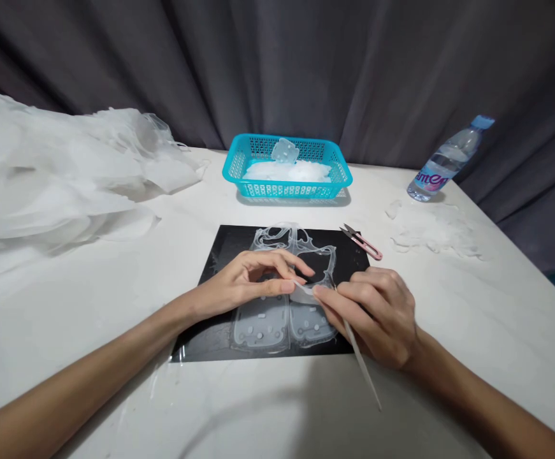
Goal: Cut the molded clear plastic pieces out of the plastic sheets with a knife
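Between both hands is a small translucent, rubbery-looking piece (306, 293), held just above a black board (220, 255). My left hand (253, 277) pinches its left edge between thumb and fingers. With thumb and forefinger, my right hand (373, 312) grips its right edge. A thin pale stick-like tool (362, 366) is also tucked in my right hand, pointing down toward the table; its exact kind is unclear. Beneath the hands, a clear moulded sheet (260, 325) with rounded panels lies on the board. Its far part is an open frame of loose strips (294, 237).
Pink-handled thread snips (366, 245) rest across the board's far right corner. Behind stands a blue basket (287, 190) of translucent pieces (301, 171). A heap of white sheets (57, 172) fills the left. Thin scraps (434, 229) and a water bottle (449, 162) are at the right.
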Demonstrator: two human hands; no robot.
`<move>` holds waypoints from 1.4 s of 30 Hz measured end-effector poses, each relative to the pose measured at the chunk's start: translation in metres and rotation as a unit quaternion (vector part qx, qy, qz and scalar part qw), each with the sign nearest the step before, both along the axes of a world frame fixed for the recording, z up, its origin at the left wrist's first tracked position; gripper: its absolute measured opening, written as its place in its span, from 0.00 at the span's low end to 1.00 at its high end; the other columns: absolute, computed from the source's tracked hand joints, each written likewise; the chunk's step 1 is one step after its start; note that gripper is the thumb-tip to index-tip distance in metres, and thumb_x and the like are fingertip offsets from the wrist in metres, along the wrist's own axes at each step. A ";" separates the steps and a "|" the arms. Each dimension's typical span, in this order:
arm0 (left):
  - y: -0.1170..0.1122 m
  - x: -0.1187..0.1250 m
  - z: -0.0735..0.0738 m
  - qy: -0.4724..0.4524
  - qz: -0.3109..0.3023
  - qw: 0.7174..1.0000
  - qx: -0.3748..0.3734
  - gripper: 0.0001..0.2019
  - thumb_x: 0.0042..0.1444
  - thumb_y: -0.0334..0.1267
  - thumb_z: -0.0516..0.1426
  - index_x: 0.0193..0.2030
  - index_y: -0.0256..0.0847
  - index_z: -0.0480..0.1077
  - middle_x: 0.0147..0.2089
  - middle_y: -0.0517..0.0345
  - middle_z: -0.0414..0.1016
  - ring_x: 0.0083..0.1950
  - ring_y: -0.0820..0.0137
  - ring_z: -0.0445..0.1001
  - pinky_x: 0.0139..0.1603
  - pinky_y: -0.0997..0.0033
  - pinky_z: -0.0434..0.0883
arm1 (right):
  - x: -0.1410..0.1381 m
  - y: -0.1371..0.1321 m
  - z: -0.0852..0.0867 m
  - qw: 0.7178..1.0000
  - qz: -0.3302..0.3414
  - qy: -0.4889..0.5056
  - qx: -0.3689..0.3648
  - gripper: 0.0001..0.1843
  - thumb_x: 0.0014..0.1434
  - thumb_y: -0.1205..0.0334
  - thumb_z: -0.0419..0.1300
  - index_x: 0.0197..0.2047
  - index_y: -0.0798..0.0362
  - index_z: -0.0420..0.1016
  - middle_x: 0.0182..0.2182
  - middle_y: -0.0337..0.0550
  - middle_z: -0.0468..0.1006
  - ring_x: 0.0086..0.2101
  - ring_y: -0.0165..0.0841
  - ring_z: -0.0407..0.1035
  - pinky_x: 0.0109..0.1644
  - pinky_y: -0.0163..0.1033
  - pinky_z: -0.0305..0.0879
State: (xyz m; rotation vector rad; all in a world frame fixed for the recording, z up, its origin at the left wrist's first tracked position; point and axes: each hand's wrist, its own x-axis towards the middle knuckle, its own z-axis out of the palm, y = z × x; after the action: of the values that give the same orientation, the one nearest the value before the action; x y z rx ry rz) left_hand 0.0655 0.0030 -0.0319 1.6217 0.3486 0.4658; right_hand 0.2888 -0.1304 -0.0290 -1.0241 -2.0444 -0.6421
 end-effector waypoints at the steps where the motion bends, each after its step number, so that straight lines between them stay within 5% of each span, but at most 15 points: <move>1: -0.001 0.000 0.000 0.007 0.008 1.000 0.010 0.05 0.65 0.38 0.66 0.39 0.39 0.82 0.48 0.49 0.84 0.48 0.66 0.82 0.49 0.69 0.78 | 0.000 0.000 -0.001 1.000 0.002 -0.003 0.000 0.08 0.68 0.71 0.62 0.47 0.53 0.80 0.35 0.41 0.80 0.39 0.35 0.70 0.46 0.42 0.70; 4: -0.008 0.000 0.001 0.027 0.035 0.998 0.045 0.05 0.63 0.38 0.68 0.43 0.40 0.82 0.39 0.55 0.83 0.40 0.71 0.80 0.43 0.75 0.76 | 0.001 0.001 -0.005 1.000 0.001 -0.012 -0.013 0.08 0.69 0.70 0.61 0.49 0.54 0.81 0.36 0.43 0.81 0.40 0.36 0.70 0.47 0.43 0.70; 14: -0.018 0.002 0.003 0.025 0.046 0.997 0.056 0.03 0.67 0.35 0.64 0.44 0.41 0.80 0.41 0.59 0.84 0.42 0.73 0.84 0.45 0.79 0.77 | 0.005 0.003 -0.011 1.000 -0.015 -0.017 -0.003 0.08 0.68 0.69 0.63 0.49 0.55 0.81 0.36 0.43 0.81 0.40 0.35 0.71 0.49 0.41 0.70; 17: -0.021 0.001 0.002 0.032 0.069 0.982 0.171 0.03 0.69 0.34 0.62 0.45 0.41 0.79 0.43 0.58 0.84 0.43 0.72 0.83 0.47 0.77 0.77 | 0.008 0.002 -0.016 1.000 -0.016 -0.018 -0.016 0.10 0.67 0.68 0.64 0.51 0.55 0.80 0.37 0.43 0.81 0.41 0.35 0.71 0.49 0.42 0.70; 21: -0.028 -0.005 -0.002 0.001 0.128 0.909 0.397 0.07 0.69 0.29 0.60 0.51 0.43 0.76 0.46 0.56 0.85 0.46 0.68 0.83 0.52 0.68 0.76 | 0.009 0.004 -0.018 1.000 -0.002 -0.005 -0.024 0.11 0.65 0.69 0.66 0.51 0.55 0.80 0.37 0.43 0.80 0.40 0.35 0.72 0.48 0.42 0.71; 24: -0.031 -0.009 -0.005 -0.017 0.152 0.870 0.469 0.10 0.68 0.27 0.61 0.52 0.44 0.75 0.46 0.57 0.85 0.45 0.68 0.83 0.50 0.67 0.75 | 0.007 0.005 -0.016 1.000 0.006 0.016 -0.014 0.10 0.65 0.71 0.66 0.50 0.56 0.80 0.36 0.43 0.79 0.40 0.35 0.71 0.46 0.42 0.71; 42: -0.032 -0.009 -0.002 -0.033 0.153 0.870 0.468 0.11 0.68 0.27 0.60 0.53 0.44 0.74 0.45 0.58 0.86 0.44 0.68 0.84 0.49 0.67 0.76 | 0.007 0.002 -0.007 1.000 0.004 0.031 -0.003 0.10 0.66 0.69 0.66 0.50 0.53 0.79 0.34 0.40 0.79 0.38 0.34 0.70 0.44 0.41 0.72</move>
State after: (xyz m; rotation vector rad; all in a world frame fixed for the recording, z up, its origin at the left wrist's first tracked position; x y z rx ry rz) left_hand 0.0568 -0.0292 -0.0339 2.4955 0.3488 1.0413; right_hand 0.2958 -0.1282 -0.0364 -1.0274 -1.9959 -0.5936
